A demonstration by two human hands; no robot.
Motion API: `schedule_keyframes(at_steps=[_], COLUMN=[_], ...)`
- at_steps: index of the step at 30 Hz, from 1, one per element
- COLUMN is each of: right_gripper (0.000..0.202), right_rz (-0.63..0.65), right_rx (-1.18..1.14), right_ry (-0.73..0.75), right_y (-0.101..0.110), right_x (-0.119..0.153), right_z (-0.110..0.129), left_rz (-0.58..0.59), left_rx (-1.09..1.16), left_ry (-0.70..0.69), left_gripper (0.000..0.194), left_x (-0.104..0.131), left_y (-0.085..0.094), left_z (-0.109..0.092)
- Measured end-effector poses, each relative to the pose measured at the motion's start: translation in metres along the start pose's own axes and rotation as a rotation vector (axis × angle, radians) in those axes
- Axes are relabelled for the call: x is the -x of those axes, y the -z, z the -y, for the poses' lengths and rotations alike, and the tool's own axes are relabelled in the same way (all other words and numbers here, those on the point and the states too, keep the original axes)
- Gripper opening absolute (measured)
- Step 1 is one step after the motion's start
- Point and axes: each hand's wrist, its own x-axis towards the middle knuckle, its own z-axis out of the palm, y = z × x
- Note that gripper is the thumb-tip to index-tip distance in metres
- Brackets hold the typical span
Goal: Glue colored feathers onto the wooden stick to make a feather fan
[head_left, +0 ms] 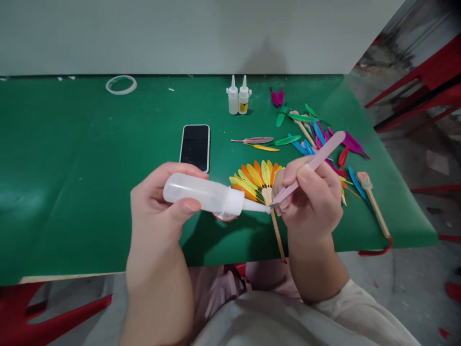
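Left of the feather fan [253,176], my left hand [160,211] curls its fingers around a translucent bottle [196,191], probably light, soft-walled and best gripped mid-barrel, its nozzle crossing toward the fan's neck, near the pink tweezers [326,150], likely stiff, pinched in my right hand [319,199].

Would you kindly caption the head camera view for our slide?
Left hand holding a squeeze bottle, right hand holding pink tweezers at its nozzle, above a yellow-and-orange feather fan.
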Motion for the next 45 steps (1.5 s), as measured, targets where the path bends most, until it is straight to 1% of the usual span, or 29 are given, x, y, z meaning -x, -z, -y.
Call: schedule_keyframes(at_steps=[5,10,13,16,20,24,26,29,32,34,36,39,42,45], right_gripper=[0.016,0.017,0.018,0.017,0.018,0.019,0.018,0.018,0.015,0.014,0.014,0.015,0.015,0.014], right_rz=[-0.004,-0.104,-0.138,-0.141,-0.108,-0.159,-0.167,-0.140,-0.099,-0.073,-0.065,-0.093,-0.117,-0.116], right_rx=[0.012,0.055,0.115,0.171,0.196,0.275,0.323,0.317,0.266,0.227,0.200,0.223,0.235,0.211], right_ry=[0.035,0.131,0.168,0.201,0.249,0.362,0.392,0.355,0.220,0.165,0.177,0.211,0.212,0.221], right_y=[-0.001,-0.003,-0.005,-0.006,-0.006,-0.005,-0.005,-0.005,-0.005,-0.005,-0.005,-0.006,-0.008,-0.009], right_x=[0.001,-0.001,-0.003,-0.002,-0.001,0.001,0.002,0.003,0.005,0.005,0.004,0.001,0.000,0.000], right_z=[0.000,0.000,-0.001,-0.002,-0.002,-0.005,-0.007,-0.006,-0.003,-0.002,-0.003,-0.006,-0.008,-0.007], left_rz=[-0.003,-0.007,-0.017,-0.026,-0.023,-0.040,-0.051,-0.091,-0.135,-0.139,-0.131,-0.132,-0.138,-0.142], left_rx=[-0.019,0.007,0.016,0.007,0.004,0.004,-0.002,-0.016,-0.037,-0.036,-0.029,-0.027,-0.016,-0.007], left_ry=[-0.012,0.015,0.033,0.038,0.043,0.043,0.053,0.068,0.072,0.076,0.075,0.073,0.085,0.095], left_gripper=[0.042,0.038,0.038,0.037,0.037,0.038,0.040,0.041,0.041,0.039,0.039,0.040,0.040,0.039], left_x=[-0.001,-0.003,-0.003,-0.003,-0.003,-0.003,-0.004,-0.005,-0.006,-0.007,-0.007,-0.008,-0.008,-0.008], left_y=[-0.001,-0.001,-0.002,-0.003,-0.002,-0.004,-0.006,-0.010,-0.012,-0.012,-0.011,-0.011,-0.010,-0.011], left_z=[0.000,0.000,0.000,-0.001,0.000,0.000,-0.001,-0.002,-0.002,-0.001,0.000,0.001,0.001,0.001])
